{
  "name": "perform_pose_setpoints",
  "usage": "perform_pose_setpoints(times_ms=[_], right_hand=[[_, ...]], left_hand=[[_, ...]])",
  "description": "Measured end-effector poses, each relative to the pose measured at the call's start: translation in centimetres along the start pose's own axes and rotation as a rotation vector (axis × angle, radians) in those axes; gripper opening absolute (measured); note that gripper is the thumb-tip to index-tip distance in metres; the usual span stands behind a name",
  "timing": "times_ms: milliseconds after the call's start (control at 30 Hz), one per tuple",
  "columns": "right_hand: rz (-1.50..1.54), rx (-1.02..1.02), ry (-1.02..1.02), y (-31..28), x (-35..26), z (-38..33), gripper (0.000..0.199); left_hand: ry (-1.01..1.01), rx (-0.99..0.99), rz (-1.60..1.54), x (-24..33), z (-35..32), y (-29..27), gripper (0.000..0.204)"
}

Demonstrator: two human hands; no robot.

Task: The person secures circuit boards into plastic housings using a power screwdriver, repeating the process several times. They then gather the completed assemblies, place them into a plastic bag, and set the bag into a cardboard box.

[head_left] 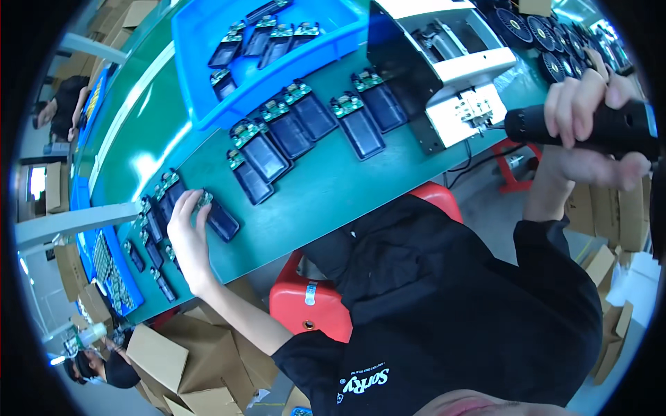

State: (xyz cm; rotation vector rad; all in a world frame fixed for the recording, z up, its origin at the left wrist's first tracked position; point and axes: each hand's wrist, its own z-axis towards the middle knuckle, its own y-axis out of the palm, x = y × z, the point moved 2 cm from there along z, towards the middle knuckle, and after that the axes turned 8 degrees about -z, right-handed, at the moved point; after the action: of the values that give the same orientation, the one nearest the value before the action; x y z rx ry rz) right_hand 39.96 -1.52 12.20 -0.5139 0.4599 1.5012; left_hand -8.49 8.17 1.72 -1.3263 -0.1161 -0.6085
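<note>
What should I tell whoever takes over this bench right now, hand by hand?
Left hand: fingers resting on a dark battery pack at the near edge of the green bench, not lifting it.
Right hand: closed grip on a black handheld tool, held in the air off the bench's right end.
Things: a row of packs lies across the bench, more sit in the blue tray, and a white fixture stands at the right.
Done and left: cannot tell which packs are processed.

Glossy dark battery packs [266,157], matt green tabletop [326,194]
</note>
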Motion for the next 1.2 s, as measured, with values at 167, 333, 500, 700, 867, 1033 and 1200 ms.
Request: perform_pose_setpoints(times_ms=[167,333,500,700,867,1033,1200], right_hand=[[-0.098,0.022,0.056,0.6,1.5,-0.6,0.062],[-0.112,0.039,0.092,0.7,2.4,-1.0,0.062],[-0.155,0.063,0.102,0.7,2.4,-1.3,0.061],[-0.036,-0.059,0.183,0.7,1.8,-1.2,0.062],[0.158,-0.173,0.18,2.8,1.9,-1.3,0.068],[0.314,-0.2,0.125,9.2,3.6,-1.2,0.072],[0.301,-0.287,0.13,11.6,5.0,-1.8,0.073]], left_hand=[[-0.053,-0.011,-0.042,4.1,-2.3,1.0,0.026],[-0.149,-0.003,-0.141,6.5,-3.8,1.9,0.03],[-0.065,0.006,-0.261,7.8,-4.5,3.3,0.032],[-0.064,0.0,-0.433,9.4,-5.8,4.3,0.031],[-0.045,-0.026,-0.514,12.8,-5.1,7.0,0.03],[0.06,-0.039,-0.686,16.1,-3.6,9.9,0.029],[0.087,-0.053,-0.686,17.6,-2.9,11.0,0.028]])
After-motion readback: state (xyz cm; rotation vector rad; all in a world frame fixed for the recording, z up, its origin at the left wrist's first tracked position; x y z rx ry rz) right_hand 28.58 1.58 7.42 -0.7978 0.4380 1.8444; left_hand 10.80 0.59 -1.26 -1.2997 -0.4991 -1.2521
